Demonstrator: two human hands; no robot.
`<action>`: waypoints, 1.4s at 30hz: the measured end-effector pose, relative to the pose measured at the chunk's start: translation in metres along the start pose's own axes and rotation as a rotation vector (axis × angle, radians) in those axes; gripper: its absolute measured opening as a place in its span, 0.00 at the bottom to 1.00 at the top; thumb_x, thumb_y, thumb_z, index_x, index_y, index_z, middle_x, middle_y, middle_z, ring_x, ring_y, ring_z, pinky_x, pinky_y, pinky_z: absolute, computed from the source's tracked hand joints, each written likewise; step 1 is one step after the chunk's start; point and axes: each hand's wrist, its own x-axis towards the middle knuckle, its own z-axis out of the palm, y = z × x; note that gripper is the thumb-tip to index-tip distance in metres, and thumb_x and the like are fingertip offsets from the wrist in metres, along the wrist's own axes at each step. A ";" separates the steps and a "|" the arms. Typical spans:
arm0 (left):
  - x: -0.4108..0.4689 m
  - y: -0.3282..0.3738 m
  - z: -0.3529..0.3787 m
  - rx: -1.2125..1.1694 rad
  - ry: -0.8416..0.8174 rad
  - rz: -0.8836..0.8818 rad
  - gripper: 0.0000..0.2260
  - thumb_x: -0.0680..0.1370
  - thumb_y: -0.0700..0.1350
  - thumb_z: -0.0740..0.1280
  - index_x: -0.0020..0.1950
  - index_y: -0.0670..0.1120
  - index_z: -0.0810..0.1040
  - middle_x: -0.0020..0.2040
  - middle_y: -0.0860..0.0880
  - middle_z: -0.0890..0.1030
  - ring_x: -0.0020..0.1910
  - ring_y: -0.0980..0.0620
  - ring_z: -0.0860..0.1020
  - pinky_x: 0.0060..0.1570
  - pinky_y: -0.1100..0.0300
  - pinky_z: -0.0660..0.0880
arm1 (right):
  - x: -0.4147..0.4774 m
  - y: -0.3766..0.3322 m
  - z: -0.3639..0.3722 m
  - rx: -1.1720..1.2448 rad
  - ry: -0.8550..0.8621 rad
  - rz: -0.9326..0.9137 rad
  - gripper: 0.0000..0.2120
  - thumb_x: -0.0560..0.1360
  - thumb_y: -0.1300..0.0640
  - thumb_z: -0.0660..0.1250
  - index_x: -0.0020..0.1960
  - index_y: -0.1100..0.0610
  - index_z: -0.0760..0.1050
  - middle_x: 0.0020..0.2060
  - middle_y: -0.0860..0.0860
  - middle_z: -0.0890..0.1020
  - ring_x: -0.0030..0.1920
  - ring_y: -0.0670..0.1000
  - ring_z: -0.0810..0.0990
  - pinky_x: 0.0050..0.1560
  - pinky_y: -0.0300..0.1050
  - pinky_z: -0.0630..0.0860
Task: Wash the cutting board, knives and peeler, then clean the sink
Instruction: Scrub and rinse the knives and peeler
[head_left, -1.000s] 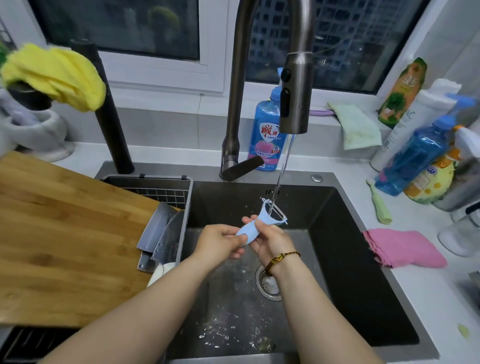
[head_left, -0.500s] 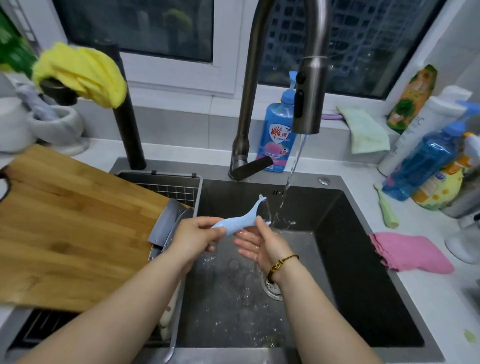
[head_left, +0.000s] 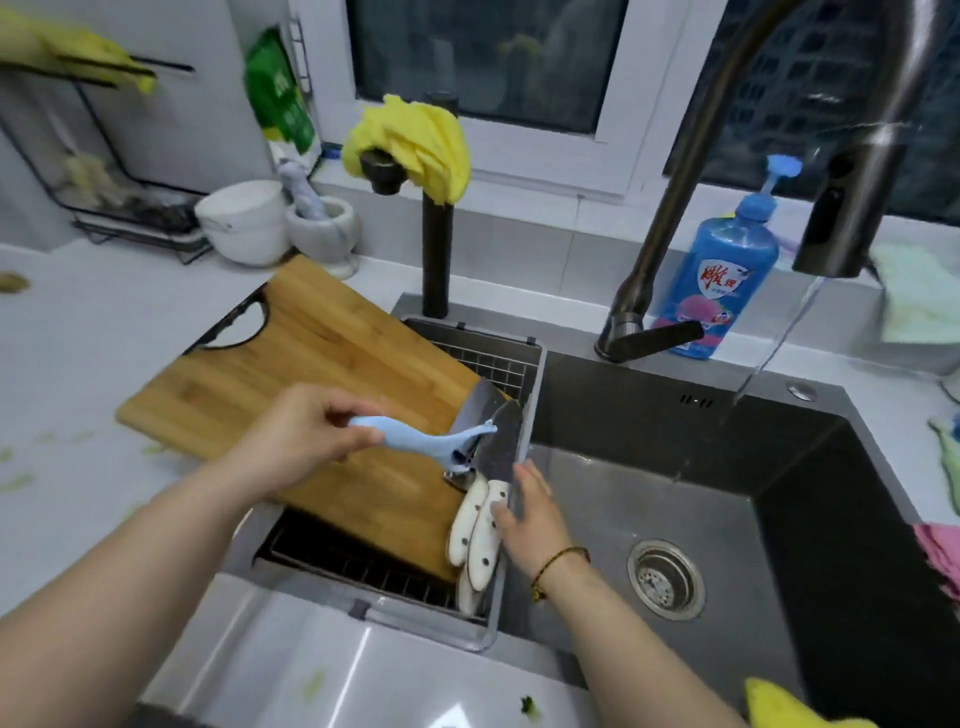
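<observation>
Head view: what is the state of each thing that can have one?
faucet: running.
peeler: held by left hand, near the knives.
right hand: open, at the drain basket rim.
knives: lying in the drain basket.
cutting board: lying partly over the drain basket.

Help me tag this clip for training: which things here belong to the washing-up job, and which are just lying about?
In the job: peeler held in the left hand; knives in the drain rack; cutting board; sink; running faucet.
Lying about: yellow cloth; white bowls; mortar; pink cloth.
</observation>
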 end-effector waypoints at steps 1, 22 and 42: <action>-0.003 -0.003 -0.011 0.056 -0.031 0.014 0.09 0.72 0.35 0.70 0.44 0.50 0.81 0.27 0.59 0.78 0.28 0.65 0.74 0.31 0.76 0.68 | 0.000 -0.002 0.005 -0.084 -0.017 0.001 0.26 0.79 0.60 0.56 0.74 0.57 0.50 0.75 0.51 0.46 0.75 0.50 0.49 0.71 0.38 0.48; 0.043 -0.030 0.065 0.887 -0.835 0.221 0.15 0.77 0.41 0.64 0.65 0.45 0.74 0.63 0.47 0.76 0.61 0.48 0.73 0.51 0.61 0.68 | -0.003 -0.012 0.025 -0.381 0.054 0.094 0.23 0.79 0.63 0.52 0.72 0.51 0.59 0.75 0.45 0.44 0.64 0.54 0.72 0.59 0.44 0.70; 0.021 -0.030 0.072 0.503 -0.531 0.306 0.16 0.78 0.45 0.63 0.66 0.49 0.72 0.65 0.49 0.73 0.62 0.50 0.72 0.61 0.59 0.69 | -0.057 0.006 -0.010 -0.142 0.215 0.130 0.23 0.78 0.60 0.58 0.72 0.50 0.60 0.69 0.52 0.68 0.69 0.51 0.65 0.67 0.40 0.61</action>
